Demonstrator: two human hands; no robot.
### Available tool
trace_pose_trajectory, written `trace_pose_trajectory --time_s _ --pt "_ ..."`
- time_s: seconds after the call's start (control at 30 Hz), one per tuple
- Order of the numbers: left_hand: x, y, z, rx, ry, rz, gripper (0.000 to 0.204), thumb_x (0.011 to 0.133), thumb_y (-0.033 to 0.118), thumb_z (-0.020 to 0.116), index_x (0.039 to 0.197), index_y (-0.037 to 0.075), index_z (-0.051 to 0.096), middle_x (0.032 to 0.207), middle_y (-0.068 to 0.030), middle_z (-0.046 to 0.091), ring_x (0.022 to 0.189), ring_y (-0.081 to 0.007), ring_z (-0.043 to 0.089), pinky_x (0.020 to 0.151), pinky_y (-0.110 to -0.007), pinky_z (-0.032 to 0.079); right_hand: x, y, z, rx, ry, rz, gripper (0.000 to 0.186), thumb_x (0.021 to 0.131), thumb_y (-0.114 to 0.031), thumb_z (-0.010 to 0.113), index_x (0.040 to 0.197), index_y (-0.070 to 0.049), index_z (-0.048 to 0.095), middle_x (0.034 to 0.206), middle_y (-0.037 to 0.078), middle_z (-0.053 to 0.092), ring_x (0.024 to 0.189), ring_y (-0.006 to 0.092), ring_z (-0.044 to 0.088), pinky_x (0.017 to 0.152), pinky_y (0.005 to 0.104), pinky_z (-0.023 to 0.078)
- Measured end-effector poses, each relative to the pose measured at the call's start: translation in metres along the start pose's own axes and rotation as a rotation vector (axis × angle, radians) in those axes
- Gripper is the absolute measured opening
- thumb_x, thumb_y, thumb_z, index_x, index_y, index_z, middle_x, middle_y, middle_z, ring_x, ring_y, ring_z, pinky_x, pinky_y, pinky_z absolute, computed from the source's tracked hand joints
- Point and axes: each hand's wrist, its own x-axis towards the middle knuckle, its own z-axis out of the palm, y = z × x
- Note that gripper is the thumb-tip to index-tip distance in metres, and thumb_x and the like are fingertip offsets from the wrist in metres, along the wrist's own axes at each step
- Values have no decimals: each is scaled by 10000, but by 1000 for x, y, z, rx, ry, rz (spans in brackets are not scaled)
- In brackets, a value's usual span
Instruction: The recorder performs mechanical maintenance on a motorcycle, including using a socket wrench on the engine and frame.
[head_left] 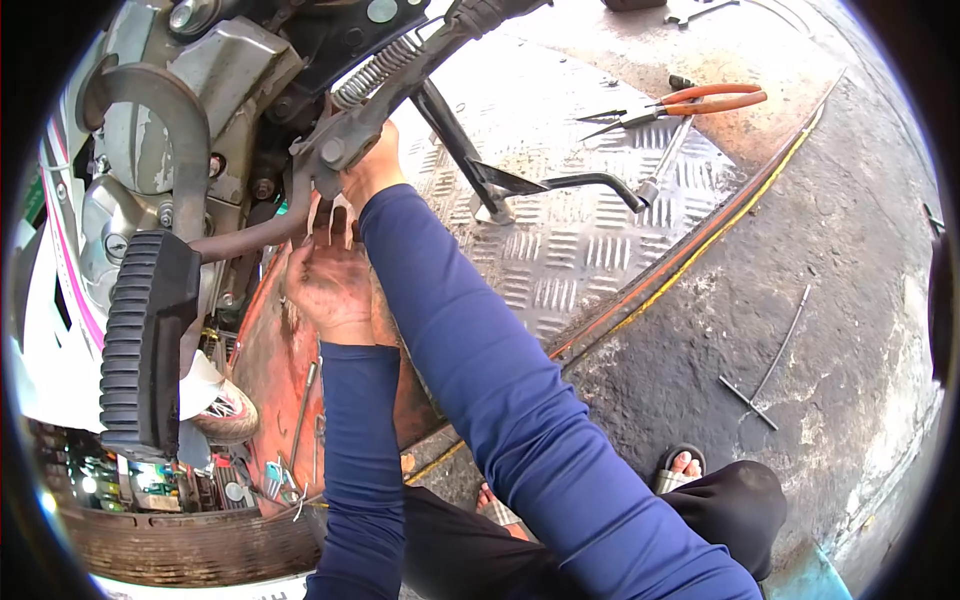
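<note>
Both my hands reach under a motorcycle, around the metal stand bracket [333, 150] with a coil spring [378, 75] above it. My left hand [328, 285] is palm up and dark with grease. Its fingers point up, apart, below the bracket, and their tips are in shadow by the metal. Tucked behind the bracket, my right hand [375, 168] shows only its back and wrist; its fingers are hidden. A black rubber footrest [150, 340] on a rusty bar is left of my hands. The black stand leg [450, 130] slants down to the right onto the plate.
Orange-handled pliers [700, 104] lie on the patterned metal plate [555, 255], with a metal rod tool [675, 150] beside them. On the dark floor to the right rests a T-handle wrench [765, 390]. Several tools [300, 420] lie on the red surface at lower left.
</note>
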Motion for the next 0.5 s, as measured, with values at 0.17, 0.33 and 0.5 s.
trace_pose_trajectory --time_s 0.17,0.33,0.5 --pt "-5 5 -11 37 94 -5 310 813 122 556 1097 7 604 1079 -119 647 1054 -230 573 963 -402 422 -9 -4 -2 -85 -25 -38 123 827 42 607 945 7 610 798 72 632 665 165 623 593 292 516" --pt "-103 52 51 451 -118 369 173 822 94 536 943 -18 589 878 -108 577 859 -215 554 863 -377 430 -3 -12 -3 -215 36 -9 76 822 25 609 895 7 607 789 69 628 671 170 621 598 290 516" --pt "-116 179 110 808 -615 898 286 842 181 468 1052 -6 524 1117 -169 474 1042 -303 486 891 -459 432 16 -3 -9 28 -105 105 251 943 -221 455 1012 -8 567 897 131 626 786 263 630 695 413 539"
